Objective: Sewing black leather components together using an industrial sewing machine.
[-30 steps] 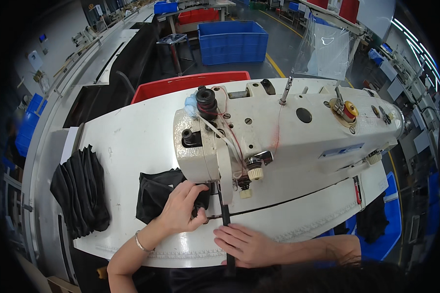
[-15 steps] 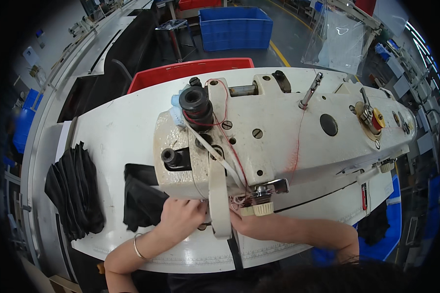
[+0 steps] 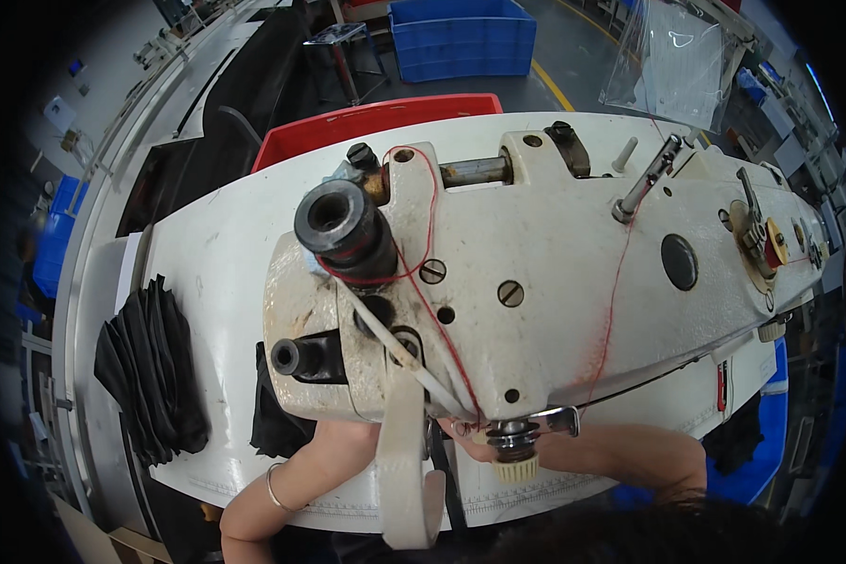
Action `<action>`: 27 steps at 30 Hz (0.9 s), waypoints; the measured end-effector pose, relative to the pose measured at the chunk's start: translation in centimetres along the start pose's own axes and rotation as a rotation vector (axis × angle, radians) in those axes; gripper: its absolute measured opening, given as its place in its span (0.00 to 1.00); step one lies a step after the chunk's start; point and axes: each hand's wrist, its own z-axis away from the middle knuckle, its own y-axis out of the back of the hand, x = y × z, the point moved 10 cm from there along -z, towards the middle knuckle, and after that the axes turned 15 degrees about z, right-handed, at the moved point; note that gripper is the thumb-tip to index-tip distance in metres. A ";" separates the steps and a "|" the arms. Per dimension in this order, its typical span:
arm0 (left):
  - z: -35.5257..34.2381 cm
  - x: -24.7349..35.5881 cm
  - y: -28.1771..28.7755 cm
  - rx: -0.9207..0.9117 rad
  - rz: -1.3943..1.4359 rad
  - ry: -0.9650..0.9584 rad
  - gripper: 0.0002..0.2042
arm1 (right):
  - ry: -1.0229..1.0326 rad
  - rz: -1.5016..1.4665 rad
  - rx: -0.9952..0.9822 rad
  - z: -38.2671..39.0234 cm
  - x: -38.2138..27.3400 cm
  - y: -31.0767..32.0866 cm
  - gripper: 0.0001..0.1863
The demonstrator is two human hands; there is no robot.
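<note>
A white sewing machine (image 3: 573, 320) fills the middle of the view, threaded with red thread (image 3: 432, 202). Beneath its left end is my left hand (image 3: 348, 444), its fingers hidden by the machine head. A black piece of fabric or leather (image 3: 277, 421) lies beside that hand and partly under the machine. My right hand (image 3: 472, 444) reaches in from the right, near the thread tension dial (image 3: 515, 467); the machine covers its fingers. Whatever either hand touches is out of sight. A pale curved bar (image 3: 404, 470) hangs down between my wrists.
Several black pieces (image 3: 155, 376) lie stacked on the white table (image 3: 221, 263) at the left. A red bin (image 3: 376, 117) stands behind the table, a blue crate (image 3: 462, 42) farther back. More black material (image 3: 735, 437) rests in a blue container (image 3: 771, 423) at the right.
My view has shifted closer over the machine, which now looks larger and covers more of both hands and the black piece. My hands stay in about the same place under it.
</note>
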 end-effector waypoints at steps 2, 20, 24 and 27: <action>0.2 0.1 -0.2 0.046 0.175 -0.015 0.20 | 0.003 0.000 0.001 -0.5 0.0 0.0 0.04; 3.6 -5.5 -3.2 -0.115 0.953 0.488 0.17 | 0.022 0.021 -0.019 0.2 -0.3 0.4 0.04; 3.7 -5.6 -3.1 -0.105 1.016 0.473 0.17 | 0.032 0.029 -0.026 0.3 -0.3 0.5 0.05; 4.8 -6.5 -3.8 -0.155 1.076 0.584 0.16 | 0.037 0.036 -0.032 0.2 -0.3 0.5 0.05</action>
